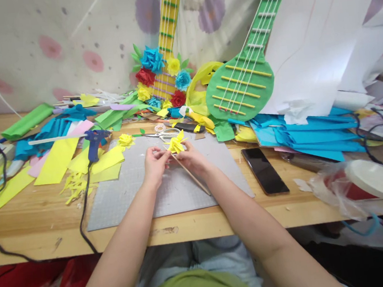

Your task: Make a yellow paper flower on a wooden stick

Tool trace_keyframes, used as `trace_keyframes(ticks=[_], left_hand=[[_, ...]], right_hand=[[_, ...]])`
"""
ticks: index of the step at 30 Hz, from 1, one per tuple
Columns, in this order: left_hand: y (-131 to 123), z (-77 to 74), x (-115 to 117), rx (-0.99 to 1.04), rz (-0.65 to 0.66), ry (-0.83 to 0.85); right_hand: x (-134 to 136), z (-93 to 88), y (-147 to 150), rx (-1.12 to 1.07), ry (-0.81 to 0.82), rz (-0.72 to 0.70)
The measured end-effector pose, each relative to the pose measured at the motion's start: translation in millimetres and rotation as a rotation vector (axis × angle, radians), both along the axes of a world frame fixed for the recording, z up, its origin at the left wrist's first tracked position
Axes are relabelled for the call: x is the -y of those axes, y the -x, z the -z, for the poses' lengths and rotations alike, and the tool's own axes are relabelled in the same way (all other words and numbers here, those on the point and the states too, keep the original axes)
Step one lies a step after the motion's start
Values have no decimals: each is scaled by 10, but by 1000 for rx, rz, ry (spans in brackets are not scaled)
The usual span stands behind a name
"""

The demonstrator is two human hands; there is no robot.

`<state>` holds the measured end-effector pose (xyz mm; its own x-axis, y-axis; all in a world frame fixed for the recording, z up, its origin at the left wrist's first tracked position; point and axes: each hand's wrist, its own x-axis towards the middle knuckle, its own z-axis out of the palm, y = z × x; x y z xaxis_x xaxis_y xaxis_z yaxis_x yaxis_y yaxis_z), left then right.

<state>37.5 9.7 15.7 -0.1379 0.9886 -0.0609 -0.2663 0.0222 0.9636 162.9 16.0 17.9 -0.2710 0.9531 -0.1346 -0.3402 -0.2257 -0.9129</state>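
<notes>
A yellow paper flower (176, 143) with pointed petals sits between my two hands, above the grey cutting mat (122, 203). My left hand (155, 165) is closed, its fingertips at the flower's left underside. From the other side my right hand (194, 158) pinches the flower near its base. A thin wooden stick (192, 176) slants from beneath the flower down past my right palm towards the mat; how it is held is partly hidden. Just behind the flower lie scissors (167, 133). Another yellow paper flower (126, 141) rests at the mat's back left edge.
A blue glue gun (95, 143) with a trailing cord lies left among yellow paper strips (57, 162). To the right are a phone (264, 171) and blue paper (308, 131). A green paper instrument (240, 88) and a flower-trimmed yellow one (166, 30) lean behind.
</notes>
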Motion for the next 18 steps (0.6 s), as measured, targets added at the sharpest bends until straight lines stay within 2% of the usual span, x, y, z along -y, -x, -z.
trace_keyframes(ticks=[5, 14, 18], left_hand=[[-9, -51, 5, 168, -8, 151], [5, -119, 21, 360, 114, 247], [9, -108, 17, 379, 131, 260]], right_hand=[[-37, 35, -48, -43, -63, -56], [-80, 118, 1, 145, -206, 82], [-50, 73, -53, 66, -223, -1]])
